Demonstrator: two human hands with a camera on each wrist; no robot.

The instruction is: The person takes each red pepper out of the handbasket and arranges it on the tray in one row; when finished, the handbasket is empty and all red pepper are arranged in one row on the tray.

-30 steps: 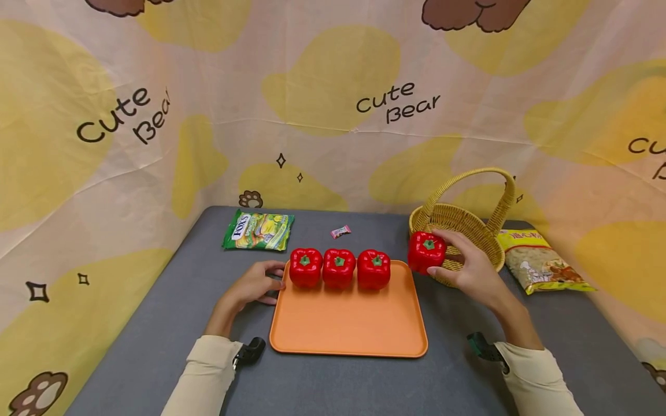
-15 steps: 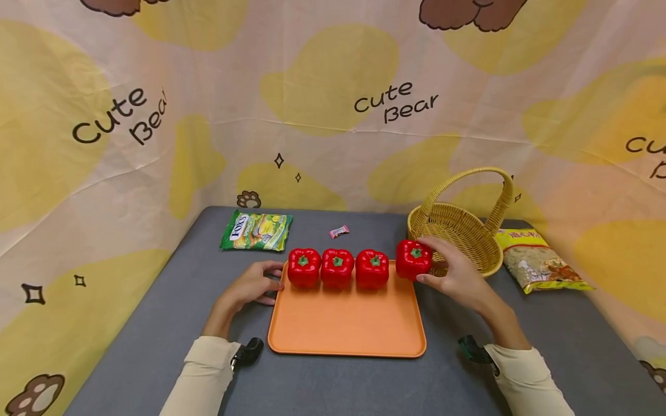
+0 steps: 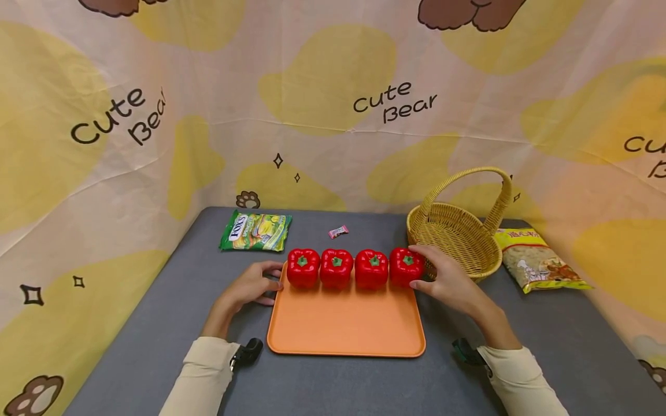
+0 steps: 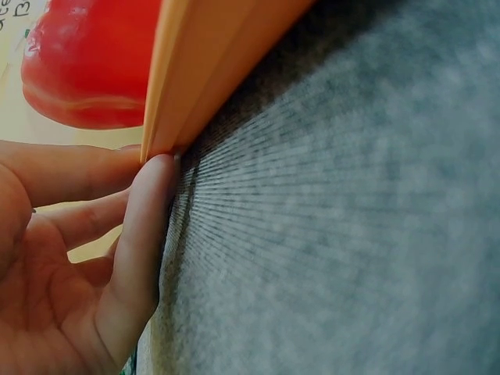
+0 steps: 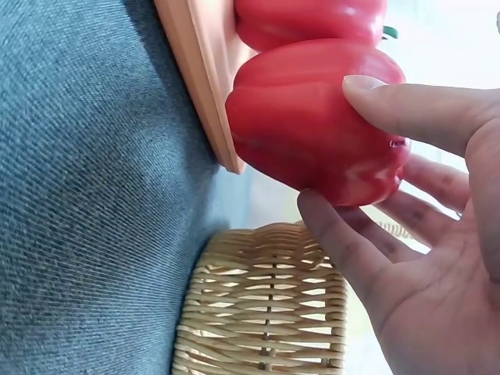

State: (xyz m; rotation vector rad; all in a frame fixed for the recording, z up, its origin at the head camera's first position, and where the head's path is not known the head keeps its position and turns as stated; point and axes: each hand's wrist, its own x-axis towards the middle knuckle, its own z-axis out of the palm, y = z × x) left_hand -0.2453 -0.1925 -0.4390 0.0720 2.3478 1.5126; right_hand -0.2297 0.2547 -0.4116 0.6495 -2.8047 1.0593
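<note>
Three red bell peppers with green stems, one a pepper (image 3: 336, 269) in the middle, stand in a row along the far side of the orange tray (image 3: 346, 329). At the row's right end is another red bell pepper (image 3: 406, 267). My right hand (image 3: 452, 284) holds this one from its right side; in the right wrist view thumb and fingers lie round the pepper (image 5: 312, 125) at the tray's edge. My left hand (image 3: 251, 284) is at the tray's far left edge. In the left wrist view its thumb and forefinger pinch the rim of the tray (image 4: 195, 70).
A wicker basket (image 3: 452, 231) with a tall handle stands just behind my right hand. Right of it lies a yellow food bag (image 3: 541, 260). A green candy bag (image 3: 256, 231) and a small pink wrapped candy (image 3: 338, 231) lie behind the tray, on the grey table (image 3: 343, 387).
My right hand has brought the pepper left and down from in front of the basket to the right end of the row on the tray. The left hand stays at the tray's edge.
</note>
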